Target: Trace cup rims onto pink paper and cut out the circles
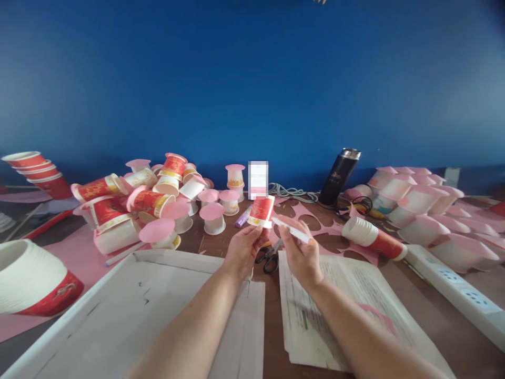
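My left hand (248, 247) is closed around a red-and-white paper cup (262, 210) with gold print, held tilted in front of me. My right hand (302, 258) grips a slim white piece (294, 230), its near end close to the cup's lower rim; whether they touch I cannot tell, nor exactly what the piece is. Under and between the hands lies a pair of black-handled scissors (270, 260). Just behind the cup, a purple tube (242, 219) rests on the brown table.
Cups with pink paper discs (157, 230) pile up at left; white cups with pink tops (424, 200) crowd the right. Nested cups (373, 238), a black thermos (340, 176), a power strip (453, 287), cut pink paper (331, 226), a white box lid (173, 316) and printed sheets (339, 316) surround my arms.
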Tool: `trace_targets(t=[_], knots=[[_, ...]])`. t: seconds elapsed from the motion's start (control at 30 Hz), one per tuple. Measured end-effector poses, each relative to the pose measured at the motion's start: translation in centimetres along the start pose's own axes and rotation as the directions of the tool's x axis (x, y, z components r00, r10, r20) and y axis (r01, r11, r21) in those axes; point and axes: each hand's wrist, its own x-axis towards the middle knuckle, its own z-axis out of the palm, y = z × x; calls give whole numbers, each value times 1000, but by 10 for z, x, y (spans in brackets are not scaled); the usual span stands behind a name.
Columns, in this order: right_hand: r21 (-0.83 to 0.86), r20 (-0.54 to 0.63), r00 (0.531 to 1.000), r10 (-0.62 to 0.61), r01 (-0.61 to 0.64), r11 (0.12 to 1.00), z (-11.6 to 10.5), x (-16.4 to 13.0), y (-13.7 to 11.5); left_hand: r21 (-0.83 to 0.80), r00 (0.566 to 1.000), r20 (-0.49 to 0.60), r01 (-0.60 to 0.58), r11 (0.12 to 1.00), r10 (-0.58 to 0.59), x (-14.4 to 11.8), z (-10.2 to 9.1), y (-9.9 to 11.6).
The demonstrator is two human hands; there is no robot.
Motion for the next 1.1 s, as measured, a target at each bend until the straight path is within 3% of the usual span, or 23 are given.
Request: trace_targets(t=[0.07,0.17,0.47,1.1], knots=[[-38,64,993,-103,105,994,0,-2,-6,9,998,55,-27,1000,26,0,0,-2],[-51,129,985,-118,126,991,1,-3,-8,38,996,81,-47,998,44,1,-1,-3],[-191,103,987,-124,142,971,0,-1,-3,38,999,18,-45,998,44,2,-1,-4],[-179,124,983,-134,155,972,0,-2,-2,49,999,26,-40,998,39,2,0,-3]])
